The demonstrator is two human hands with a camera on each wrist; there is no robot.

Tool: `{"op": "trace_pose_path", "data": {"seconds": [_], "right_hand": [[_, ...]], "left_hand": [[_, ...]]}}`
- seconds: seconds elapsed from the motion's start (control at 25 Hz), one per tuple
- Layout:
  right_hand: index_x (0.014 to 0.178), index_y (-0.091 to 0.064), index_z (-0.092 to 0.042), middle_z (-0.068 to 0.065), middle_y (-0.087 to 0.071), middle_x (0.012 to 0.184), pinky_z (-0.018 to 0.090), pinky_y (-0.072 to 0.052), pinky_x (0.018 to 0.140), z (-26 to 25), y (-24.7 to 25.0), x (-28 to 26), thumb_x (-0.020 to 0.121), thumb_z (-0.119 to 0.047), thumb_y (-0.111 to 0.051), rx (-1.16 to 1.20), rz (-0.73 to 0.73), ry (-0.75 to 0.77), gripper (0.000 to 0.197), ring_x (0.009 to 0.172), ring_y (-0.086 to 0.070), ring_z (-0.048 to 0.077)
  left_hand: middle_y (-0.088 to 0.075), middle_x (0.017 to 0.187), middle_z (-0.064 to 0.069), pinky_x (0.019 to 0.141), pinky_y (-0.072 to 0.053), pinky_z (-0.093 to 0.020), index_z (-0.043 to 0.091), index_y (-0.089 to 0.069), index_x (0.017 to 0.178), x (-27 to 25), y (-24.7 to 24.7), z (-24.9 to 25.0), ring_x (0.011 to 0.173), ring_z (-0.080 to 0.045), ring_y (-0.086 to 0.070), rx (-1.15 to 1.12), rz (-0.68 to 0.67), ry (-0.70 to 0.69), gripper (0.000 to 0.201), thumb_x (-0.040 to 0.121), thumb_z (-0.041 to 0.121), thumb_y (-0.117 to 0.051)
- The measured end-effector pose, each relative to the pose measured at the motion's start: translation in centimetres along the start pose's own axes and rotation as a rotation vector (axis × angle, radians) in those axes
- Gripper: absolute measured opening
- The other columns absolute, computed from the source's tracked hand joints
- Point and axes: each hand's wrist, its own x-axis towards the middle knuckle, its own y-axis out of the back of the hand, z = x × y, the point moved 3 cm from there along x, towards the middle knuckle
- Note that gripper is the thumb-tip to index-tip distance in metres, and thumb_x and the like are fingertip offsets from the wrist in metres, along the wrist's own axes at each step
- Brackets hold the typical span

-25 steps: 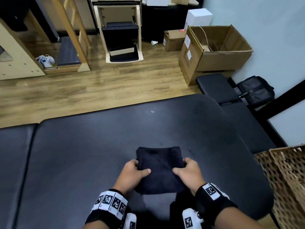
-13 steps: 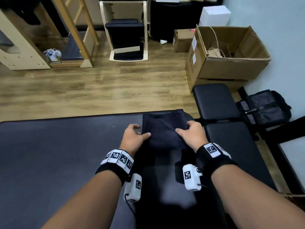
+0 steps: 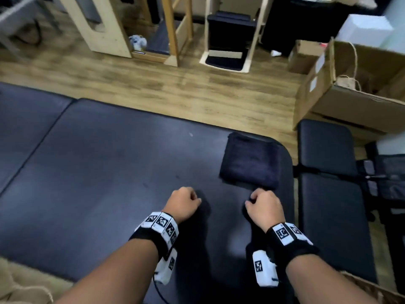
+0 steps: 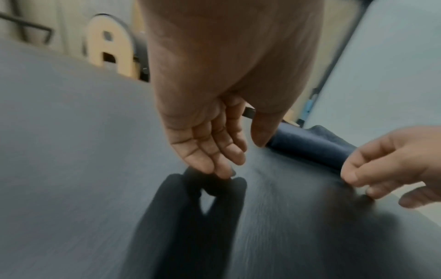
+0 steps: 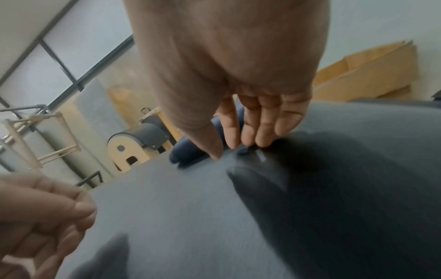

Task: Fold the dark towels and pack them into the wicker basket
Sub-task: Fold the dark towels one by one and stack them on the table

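Note:
A folded dark towel (image 3: 249,163) lies flat at the far right corner of the black padded table (image 3: 109,163). My left hand (image 3: 186,201) hovers over the table, nearer to me and left of the towel, fingers loosely curled and empty. My right hand (image 3: 262,202) is just in front of the towel's near edge, holding nothing. In the left wrist view the left hand's fingers (image 4: 214,151) hang relaxed, with the towel (image 4: 310,145) behind them. In the right wrist view the right fingers (image 5: 250,130) point down at the table. A wicker basket's rim (image 3: 370,289) shows at the bottom right.
A second black padded bench (image 3: 328,194) stands right of the table. An open cardboard box (image 3: 355,99) sits on the wooden floor at the far right. Wooden frames and a step unit (image 3: 228,40) stand across the floor. Something beige (image 3: 15,281) lies at the bottom left.
Both hands have let go of the folded towel and drawn back towards me. The towel now lies alone at the table's far right corner. The head view has swung left.

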Motion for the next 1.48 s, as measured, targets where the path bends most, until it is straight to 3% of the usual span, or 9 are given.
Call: {"op": "trace_pose_path", "data": {"seconds": [0.16,0.36,0.48,0.56,0.64,0.8,1.08,1.36,1.48], "right_hand": [[0.100,-0.065,-0.023,0.010,-0.061,0.110,0.037,-0.049,0.094,-3.2,-3.9,-5.6,0.082,-0.031,-0.065,-0.141,-0.148,0.183,0.019,0.107,-0.058,0.037],[0.100,-0.059,-0.026,0.001,-0.059,0.108,0.035,-0.050,0.088,-9.6,-10.5,-15.7,0.086,-0.037,-0.060,-0.359,-0.376,0.558,0.018,0.108,-0.061,0.028],[0.089,-0.051,-0.025,0.000,-0.059,0.100,0.034,-0.047,0.079,-12.4,-14.0,-21.3,0.089,-0.034,-0.057,-0.516,-0.498,0.734,0.011,0.103,-0.063,0.027],[0.084,-0.053,-0.026,-0.002,-0.063,0.093,0.032,-0.046,0.074,-14.3,-16.1,-24.8,0.088,-0.036,-0.060,-0.618,-0.582,0.796,0.013,0.098,-0.065,0.025],[0.091,-0.065,-0.026,-0.002,-0.071,0.098,0.030,-0.050,0.080,-16.0,-18.1,-27.7,0.088,-0.039,-0.063,-0.683,-0.662,0.811,0.014,0.100,-0.066,0.022],[0.123,-0.067,-0.025,-0.004,-0.070,0.123,0.026,-0.050,0.098,-18.6,-22.0,-31.3,0.087,-0.046,-0.068,-0.783,-0.756,0.828,0.042,0.116,-0.064,0.015],[0.135,-0.060,-0.022,-0.003,-0.064,0.136,0.025,-0.045,0.105,-25.4,-27.4,-33.2,0.090,-0.046,-0.068,-0.928,-0.814,0.810,0.052,0.125,-0.060,0.014],[0.129,-0.064,-0.021,-0.002,-0.068,0.129,0.024,-0.047,0.101,-38.9,-35.8,-34.2,0.086,-0.046,-0.069,-0.998,-0.916,0.924,0.050,0.120,-0.062,0.016],[0.131,-0.063,-0.021,-0.001,-0.068,0.128,0.024,-0.046,0.101,-45.2,-38.4,-34.3,0.085,-0.048,-0.069,-1.013,-0.908,0.978,0.053,0.121,-0.062,0.018]], "left_hand": [[-0.068,0.075,-0.002,0.075,-0.045,-0.027,0.017,-0.061,0.071,-8.8,0.5,-10.8,0.085,-0.025,-0.066,-0.088,0.089,0.150,0.018,0.085,0.028,-0.065],[-0.062,0.066,-0.001,0.069,-0.048,-0.035,0.018,-0.053,0.065,-21.3,1.5,-25.4,0.076,-0.028,-0.065,-0.147,0.205,0.308,0.019,0.082,0.023,-0.060],[-0.067,0.075,-0.003,0.070,-0.048,-0.031,0.020,-0.057,0.071,-28.6,-0.2,-33.4,0.082,-0.026,-0.067,-0.200,0.201,0.429,0.014,0.084,0.025,-0.059],[-0.072,0.083,-0.009,0.071,-0.049,-0.031,0.012,-0.063,0.076,-34.2,-2.1,-37.9,0.084,-0.027,-0.067,-0.248,0.208,0.501,0.016,0.085,0.025,-0.059],[-0.073,0.085,-0.013,0.071,-0.049,-0.030,0.003,-0.068,0.081,-39.2,-4.1,-41.5,0.083,-0.027,-0.068,-0.330,0.228,0.573,0.021,0.085,0.023,-0.061],[-0.072,0.081,-0.008,0.069,-0.049,-0.027,0.008,-0.069,0.081,-46.6,-6.9,-47.7,0.079,-0.023,-0.067,-0.484,0.240,0.724,0.018,0.084,0.024,-0.062],[-0.073,0.079,-0.010,0.068,-0.057,-0.031,0.008,-0.067,0.079,-49.9,-6.4,-55.6,0.073,-0.025,-0.069,-0.643,0.190,0.826,0.017,0.082,0.024,-0.063],[-0.066,0.069,-0.007,0.049,-0.041,-0.020,0.015,-0.058,0.068,-50.2,4.1,-62.6,0.052,-0.018,-0.056,-0.686,0.236,0.973,0.018,0.084,0.020,-0.058],[-0.066,0.068,-0.008,0.051,-0.041,-0.023,0.014,-0.056,0.066,-50.0,9.1,-65.2,0.052,-0.019,-0.055,-0.682,0.285,0.992,0.020,0.084,0.021,-0.057]]}}
